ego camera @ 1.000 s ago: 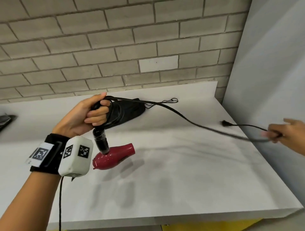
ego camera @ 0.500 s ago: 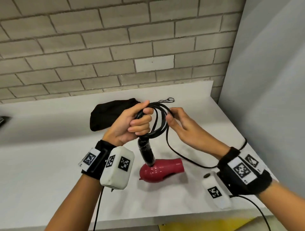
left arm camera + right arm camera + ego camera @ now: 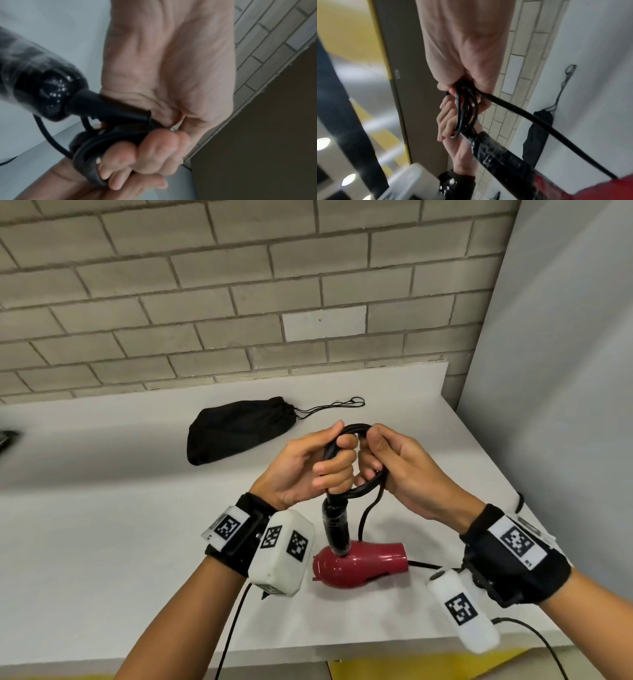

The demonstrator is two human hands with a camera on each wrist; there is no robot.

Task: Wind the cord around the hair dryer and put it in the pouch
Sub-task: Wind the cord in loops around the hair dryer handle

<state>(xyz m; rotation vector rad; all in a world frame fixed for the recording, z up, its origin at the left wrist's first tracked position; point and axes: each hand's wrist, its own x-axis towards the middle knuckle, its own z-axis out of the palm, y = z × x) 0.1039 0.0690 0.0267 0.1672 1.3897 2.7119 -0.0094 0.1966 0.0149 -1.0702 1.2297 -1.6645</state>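
One white worktop [image 3: 102,542] fills the lower half of the head view. One black drawstring pouch [image 3: 236,433] lies flat on it at upper centre, mouth drawn shut, well apart from the hands. One red hair dryer [image 3: 363,563] hangs nose-right just above the worktop at lower centre, its black handle pointing up into the left hand [image 3: 301,470]. One cord [image 3: 356,491] is gathered in several loops above the handle. A second ago the right hand [image 3: 404,474] was far out at the right edge, drawing the cord taut; half a second ago it had come in with a wide loop; now both hands have closed on a tight coil. Left fingers [image 3: 154,152] curl round the loops at the handle's end; right fingers [image 3: 447,113] pinch the coil's other side. A tail trails down behind the dryer, so winding seems most of the way done, with bagging not yet begun.
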